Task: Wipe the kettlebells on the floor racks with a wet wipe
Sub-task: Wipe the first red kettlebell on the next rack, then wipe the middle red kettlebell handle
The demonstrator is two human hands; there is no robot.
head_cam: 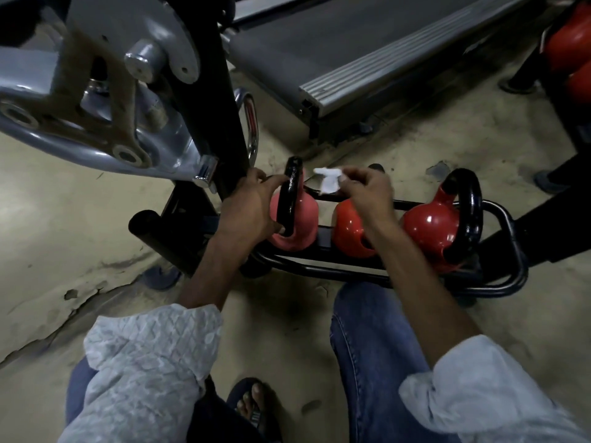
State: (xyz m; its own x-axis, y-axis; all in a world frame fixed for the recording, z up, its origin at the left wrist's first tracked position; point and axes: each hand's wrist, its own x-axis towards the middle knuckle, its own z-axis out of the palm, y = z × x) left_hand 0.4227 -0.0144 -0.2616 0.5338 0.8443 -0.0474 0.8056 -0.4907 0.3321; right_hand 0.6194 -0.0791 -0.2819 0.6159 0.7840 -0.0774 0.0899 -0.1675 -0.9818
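A low black floor rack (508, 225) holds three kettlebells with black handles. The leftmost is pink (303, 215), the middle one (347, 228) and the right one (428, 225) are red. My left hand (249, 206) grips the black handle of the pink kettlebell from the left side. My right hand (364, 188) pinches a small crumpled white wet wipe (329, 180) above the middle kettlebell, just right of the pink one's handle. My right forearm hides much of the middle kettlebell.
A grey metal exercise machine (96, 91) with a black upright looms over the left. A treadmill deck (351, 59) lies behind the rack. More red kettlebells (572, 46) sit on a stand at far right. My knees and sandalled foot (256, 404) are near the rack.
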